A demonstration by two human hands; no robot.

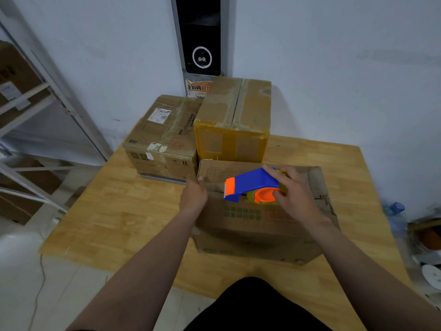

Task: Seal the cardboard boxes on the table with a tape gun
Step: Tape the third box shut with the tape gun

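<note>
While your right hand grips the blue and orange tape gun just above the nearest box on the table, your left hand touches that box's left top edge, its grip unclear.

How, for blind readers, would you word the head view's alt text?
The right hand holds a blue and orange tape gun over the nearest box on a table; the left hand is at its left edge. A labelled box and a yellow-taped box stand behind.
</note>
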